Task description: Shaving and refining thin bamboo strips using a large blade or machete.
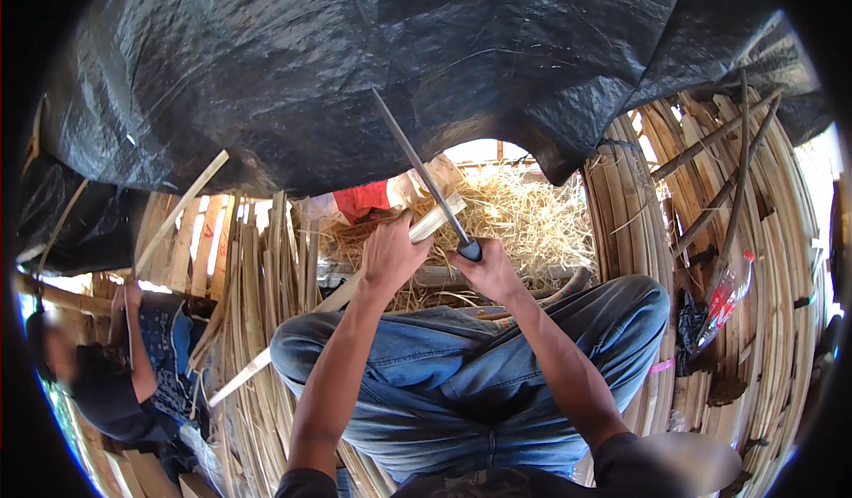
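My left hand (390, 254) is closed round a pale split-wood strip (435, 221). This strip slants from its upper right end, past my left knee, down to the lower left. My right hand (486, 272) grips the dark handle of a long knife (417, 165), whose narrow blade points up and to the left. In this view the blade crosses the strip just beyond my left fingers; whether the edge touches the wood I cannot tell. Both hands are in front of my crossed legs in blue jeans (426, 356).
A heap of straw shavings (532, 218) lies ahead, beside a red cloth (361, 201). Black plastic sheeting (444, 36) hangs overhead. Bundled wood strips (626, 214) and a plastic bottle (723, 303) are at right. Another person (115, 391) sits at left, holding a strip (182, 209).
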`<move>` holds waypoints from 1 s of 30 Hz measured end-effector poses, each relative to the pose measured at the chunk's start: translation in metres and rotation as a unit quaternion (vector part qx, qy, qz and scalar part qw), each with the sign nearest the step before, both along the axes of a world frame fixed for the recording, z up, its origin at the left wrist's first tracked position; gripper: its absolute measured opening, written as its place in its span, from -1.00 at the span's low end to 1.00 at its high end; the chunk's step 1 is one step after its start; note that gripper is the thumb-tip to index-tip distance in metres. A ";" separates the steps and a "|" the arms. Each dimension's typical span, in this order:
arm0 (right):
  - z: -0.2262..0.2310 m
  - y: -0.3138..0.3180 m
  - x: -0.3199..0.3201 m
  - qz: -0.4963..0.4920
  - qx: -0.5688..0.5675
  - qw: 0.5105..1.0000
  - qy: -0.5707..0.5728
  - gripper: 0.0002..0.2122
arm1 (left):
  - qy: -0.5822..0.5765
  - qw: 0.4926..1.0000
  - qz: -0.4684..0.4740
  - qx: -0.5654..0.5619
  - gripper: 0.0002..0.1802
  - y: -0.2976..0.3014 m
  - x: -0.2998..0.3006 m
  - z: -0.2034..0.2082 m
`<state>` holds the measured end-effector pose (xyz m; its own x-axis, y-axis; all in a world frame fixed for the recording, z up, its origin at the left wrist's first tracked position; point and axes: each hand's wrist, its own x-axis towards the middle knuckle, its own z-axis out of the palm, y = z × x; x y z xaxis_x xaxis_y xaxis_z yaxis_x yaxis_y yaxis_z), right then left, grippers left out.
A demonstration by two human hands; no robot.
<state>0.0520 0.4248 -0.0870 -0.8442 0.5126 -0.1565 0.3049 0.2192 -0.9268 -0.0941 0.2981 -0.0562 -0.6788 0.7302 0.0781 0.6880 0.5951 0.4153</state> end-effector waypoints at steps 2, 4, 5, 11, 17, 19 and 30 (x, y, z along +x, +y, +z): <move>-0.010 0.003 -0.003 0.024 0.054 0.997 0.045 -0.64 | -0.014 0.999 0.025 -0.040 -0.57 0.001 0.000 -0.006; -0.009 0.001 0.000 0.010 -0.025 1.000 0.001 -0.65 | -0.001 0.999 0.034 -0.039 -0.61 -0.002 -0.001 -0.018; -0.011 0.001 0.000 0.016 -0.026 1.000 -0.005 -0.65 | 0.019 0.999 0.029 -0.038 -0.65 -0.003 0.000 -0.018; -0.007 0.002 0.003 0.018 0.017 1.000 -0.004 -0.71 | 0.028 0.996 0.056 -0.063 -0.75 -0.002 -0.001 -0.018; -0.020 0.003 0.005 0.051 0.011 0.999 -0.004 -0.88 | 0.011 0.994 0.059 -0.094 -0.75 -0.001 0.001 -0.014; -0.022 0.002 0.005 0.083 0.035 0.996 0.007 -0.92 | 0.001 0.994 0.059 -0.092 -0.74 -0.003 -0.001 -0.019; -0.022 -0.001 0.007 0.015 0.003 0.999 -0.044 -0.99 | -0.013 0.995 0.055 -0.081 -0.73 0.000 -0.001 -0.018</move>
<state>0.0593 0.4241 -0.1094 -0.8422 0.4889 -0.2274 0.3785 0.2357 -0.8951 -0.0946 0.2980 -0.0738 -0.7559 0.6525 -0.0535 0.6047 0.7271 0.3249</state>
